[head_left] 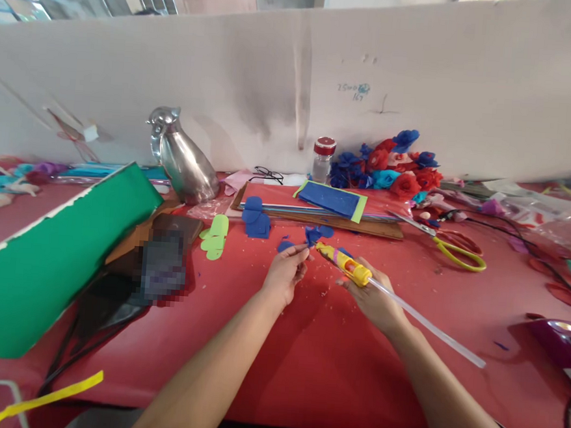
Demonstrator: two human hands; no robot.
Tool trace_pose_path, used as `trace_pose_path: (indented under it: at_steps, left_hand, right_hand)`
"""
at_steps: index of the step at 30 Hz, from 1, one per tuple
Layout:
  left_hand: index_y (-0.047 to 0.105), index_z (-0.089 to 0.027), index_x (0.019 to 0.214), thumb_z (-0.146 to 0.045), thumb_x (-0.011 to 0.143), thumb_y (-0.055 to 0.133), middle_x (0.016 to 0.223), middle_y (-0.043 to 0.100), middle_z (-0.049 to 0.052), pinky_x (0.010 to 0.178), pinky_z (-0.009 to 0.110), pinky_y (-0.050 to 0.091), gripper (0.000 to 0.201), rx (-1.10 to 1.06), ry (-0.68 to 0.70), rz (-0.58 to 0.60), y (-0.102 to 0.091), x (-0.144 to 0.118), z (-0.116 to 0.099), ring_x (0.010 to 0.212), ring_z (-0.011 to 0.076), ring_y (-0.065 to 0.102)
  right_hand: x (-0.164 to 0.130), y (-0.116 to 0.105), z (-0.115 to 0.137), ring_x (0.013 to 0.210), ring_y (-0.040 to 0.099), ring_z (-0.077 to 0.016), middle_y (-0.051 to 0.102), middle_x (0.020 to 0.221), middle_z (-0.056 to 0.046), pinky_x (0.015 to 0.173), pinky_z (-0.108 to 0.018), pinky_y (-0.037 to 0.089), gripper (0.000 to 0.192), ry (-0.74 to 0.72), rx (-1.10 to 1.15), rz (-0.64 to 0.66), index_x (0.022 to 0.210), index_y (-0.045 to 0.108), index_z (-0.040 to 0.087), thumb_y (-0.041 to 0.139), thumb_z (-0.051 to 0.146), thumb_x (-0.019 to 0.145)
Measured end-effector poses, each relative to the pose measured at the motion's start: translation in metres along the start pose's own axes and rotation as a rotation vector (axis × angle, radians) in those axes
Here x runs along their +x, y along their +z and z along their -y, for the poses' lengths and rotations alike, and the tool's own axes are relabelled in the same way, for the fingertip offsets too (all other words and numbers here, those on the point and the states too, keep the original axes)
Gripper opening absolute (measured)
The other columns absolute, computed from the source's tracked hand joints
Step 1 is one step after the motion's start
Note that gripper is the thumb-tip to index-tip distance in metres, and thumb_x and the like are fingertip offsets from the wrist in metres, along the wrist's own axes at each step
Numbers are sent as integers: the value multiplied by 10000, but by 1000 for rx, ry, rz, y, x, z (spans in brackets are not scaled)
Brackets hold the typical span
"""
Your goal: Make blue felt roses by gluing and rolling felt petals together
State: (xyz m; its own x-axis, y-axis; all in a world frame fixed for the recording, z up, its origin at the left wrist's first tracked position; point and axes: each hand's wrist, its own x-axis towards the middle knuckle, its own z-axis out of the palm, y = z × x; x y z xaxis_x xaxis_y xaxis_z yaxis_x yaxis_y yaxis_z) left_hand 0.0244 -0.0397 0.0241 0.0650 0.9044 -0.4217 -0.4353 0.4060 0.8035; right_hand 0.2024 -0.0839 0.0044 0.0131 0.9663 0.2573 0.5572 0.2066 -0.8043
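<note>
My left hand [284, 272] is closed in a pinch at the base of a small blue paper flower [313, 234], which points away from me. Wrapped around a yellow hot glue gun [355, 268] is my right hand [380, 300]. The gun's nozzle is close to the blue flower; whether they touch I cannot tell. A long clear glue stick [434, 332] sticks out of the gun's back end. Loose blue paper petals [286, 246] lie just beyond my fingers. Farther left are stacked blue paper pieces [256, 220] and light green cutouts [214, 238].
Yellow-handled scissors [459, 252] lie at right, near a purple device [560, 344] with a cord. A board with paper sheets [286, 198], a glass jar [323, 161] and finished paper flowers [391, 166] are behind. Left stand a metal jug [186, 161] and a green panel [61, 263].
</note>
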Motion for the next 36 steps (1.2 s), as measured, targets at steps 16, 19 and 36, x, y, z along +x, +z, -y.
trace_pose_path:
  at_steps: [16,19,36]
  left_hand:
    - [669,-154,787,-126,705,674,574,599,-29,427,124,305,87,24,-31,-34,3,0,-1,400,14,413]
    - [672,-156,777,-128,693,693,568,597,-30,430,126,307,92,22,-33,-34,3,-1,-2,402,14,411]
    - [665,-152,754,-117,677,700,553,583,-36,421,116,318,91,14,-29,-40,4,-5,-5,402,11,416]
  right_hand:
    - [1,-5,9,590,550,-179,584,663,-6,532,-279,401,280,44,-56,1,766,507,235,574,507,760]
    - [2,-6,10,578,535,-175,564,639,4,529,-278,393,293,47,-68,5,753,499,235,582,516,755]
    - [0,-6,10,562,508,-149,569,652,8,529,-255,375,258,-14,-112,-25,744,495,235,573,479,780]
